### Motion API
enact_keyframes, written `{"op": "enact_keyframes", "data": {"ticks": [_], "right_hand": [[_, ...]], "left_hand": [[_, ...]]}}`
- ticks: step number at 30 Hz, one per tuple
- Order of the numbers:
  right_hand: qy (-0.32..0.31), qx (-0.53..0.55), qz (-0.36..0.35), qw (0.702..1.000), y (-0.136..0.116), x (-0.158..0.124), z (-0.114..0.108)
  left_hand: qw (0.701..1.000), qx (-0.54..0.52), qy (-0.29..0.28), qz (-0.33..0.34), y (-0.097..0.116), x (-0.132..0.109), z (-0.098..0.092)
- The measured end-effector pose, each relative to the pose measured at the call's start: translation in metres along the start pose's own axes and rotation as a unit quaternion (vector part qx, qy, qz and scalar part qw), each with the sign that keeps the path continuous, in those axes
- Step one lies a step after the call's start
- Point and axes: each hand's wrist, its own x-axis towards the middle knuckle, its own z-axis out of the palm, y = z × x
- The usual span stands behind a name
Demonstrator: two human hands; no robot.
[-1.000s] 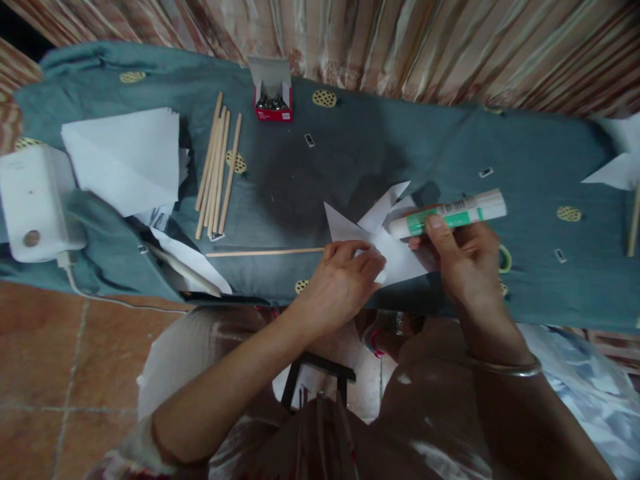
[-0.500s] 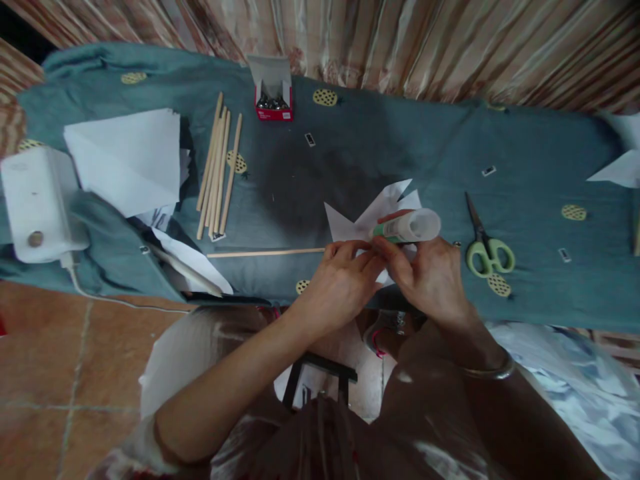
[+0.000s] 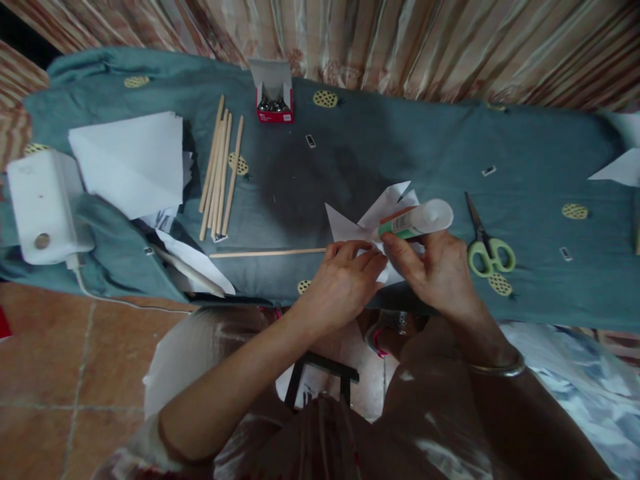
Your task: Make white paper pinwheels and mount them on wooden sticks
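Observation:
A white paper pinwheel shape (image 3: 350,223) lies on the teal cloth (image 3: 350,147) near the front edge. My left hand (image 3: 345,283) pinches its folded points together at the middle. My right hand (image 3: 435,270) grips a white and green glue stick (image 3: 417,221), tilted with its tip down at the paper's centre beside my left fingers. A thin wooden stick (image 3: 267,253) lies flat just left of my left hand, running out from under the paper.
Green-handled scissors (image 3: 484,245) lie right of my right hand. Several wooden sticks (image 3: 220,170), a white paper stack (image 3: 133,160) and a white box-like device (image 3: 43,207) sit at the left. A red box of pins (image 3: 273,107) stands at the back. More white paper (image 3: 617,170) shows far right.
My right hand swung the glue stick from lying level on the right to tip-down at the paper's centre, uncovering the scissors. My left hand kept its pinch on the paper.

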Motion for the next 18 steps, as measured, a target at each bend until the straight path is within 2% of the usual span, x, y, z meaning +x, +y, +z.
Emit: {"op": "enact_keyframes", "data": {"ticks": [7, 9, 11, 13, 15, 18], "right_hand": [[-0.024, -0.002, 0.020, 1.000, 0.006, -0.002, -0.007], [-0.023, 0.029, 0.054, 0.998, 0.010, -0.002, -0.010], [0.003, 0.110, 0.096, 0.989, 0.016, -0.002, -0.014], [0.045, 0.234, 0.137, 0.962, 0.020, -0.001, -0.020], [0.069, 0.345, 0.171, 0.920, 0.023, 0.001, -0.025], [0.050, 0.435, 0.210, 0.874, 0.024, 0.004, -0.033]], "left_hand": [[1.000, 0.010, 0.002, 0.004, -0.001, 0.000, 0.001], [1.000, 0.012, 0.010, 0.009, -0.002, 0.000, 0.002], [1.000, 0.013, 0.015, 0.012, -0.003, -0.001, 0.003], [1.000, 0.008, 0.015, 0.011, -0.004, -0.001, 0.002], [1.000, -0.011, 0.023, 0.009, -0.005, -0.002, 0.001], [0.994, -0.084, 0.070, -0.001, -0.007, -0.002, 0.001]]}}
